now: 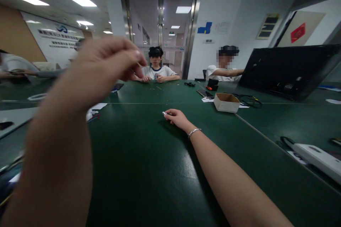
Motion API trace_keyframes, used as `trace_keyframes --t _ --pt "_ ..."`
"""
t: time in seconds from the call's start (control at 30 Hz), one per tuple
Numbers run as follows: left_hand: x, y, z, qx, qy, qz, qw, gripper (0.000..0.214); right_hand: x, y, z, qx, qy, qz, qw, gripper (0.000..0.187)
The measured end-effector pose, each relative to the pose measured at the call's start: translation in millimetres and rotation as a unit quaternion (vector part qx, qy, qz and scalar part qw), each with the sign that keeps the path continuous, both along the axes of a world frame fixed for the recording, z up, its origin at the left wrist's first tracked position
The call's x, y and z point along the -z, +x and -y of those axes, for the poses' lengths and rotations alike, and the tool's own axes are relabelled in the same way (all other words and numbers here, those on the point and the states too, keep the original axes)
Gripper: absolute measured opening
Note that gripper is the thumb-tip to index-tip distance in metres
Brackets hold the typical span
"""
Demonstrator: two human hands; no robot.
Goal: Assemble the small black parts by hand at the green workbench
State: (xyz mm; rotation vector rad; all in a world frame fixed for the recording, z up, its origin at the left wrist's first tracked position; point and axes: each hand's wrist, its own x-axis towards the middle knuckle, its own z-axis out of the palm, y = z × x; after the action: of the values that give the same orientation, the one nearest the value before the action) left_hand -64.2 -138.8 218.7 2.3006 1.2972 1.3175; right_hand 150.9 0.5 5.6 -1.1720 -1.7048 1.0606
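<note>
My left hand (109, 58) is raised high and close to the camera, slightly blurred. Its fingers are curled, with the thumb against them; whatever may be between them cannot be made out. Lower and farther off, my right hand (177, 117) rests on the green table (138, 170), a silver bracelet at its wrist. Thumb and fingers pinch a small silver metal piece (164, 113), which points left just above the tabletop. Its exact kind is too small to tell.
To the right stand an open white box (226, 103), a phone (204, 93), black cables (250, 101) and a large black monitor (287, 71). A white power strip (319, 158) lies at the right edge. Two people sit across the table; others are at the left.
</note>
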Motion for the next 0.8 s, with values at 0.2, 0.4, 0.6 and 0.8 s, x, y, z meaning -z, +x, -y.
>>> trace_keyframes --t 0.2,0.4,0.6,0.8 --pt "112.1 59.2 -92.5 -0.068 -0.108 -0.161 0.979 0.036 -0.8 -0.8 0.0 0.019 -0.003 -0.073 0.997 0.009" --pt "206.3 74.5 -127.4 -0.039 -0.155 -0.028 0.987 0.039 -2.6 -1.5 0.8 0.023 0.006 -0.054 0.998 0.009" --pt "226.9 63.9 -149.7 0.028 -0.191 0.129 0.973 0.033 2.6 -3.1 -2.6 0.044 -0.006 -0.065 0.997 0.012" --pt "226.3 61.9 -160.6 0.039 -0.251 0.208 0.944 0.025 1.1 3.8 -5.6 0.052 -0.072 -0.176 0.980 0.022"
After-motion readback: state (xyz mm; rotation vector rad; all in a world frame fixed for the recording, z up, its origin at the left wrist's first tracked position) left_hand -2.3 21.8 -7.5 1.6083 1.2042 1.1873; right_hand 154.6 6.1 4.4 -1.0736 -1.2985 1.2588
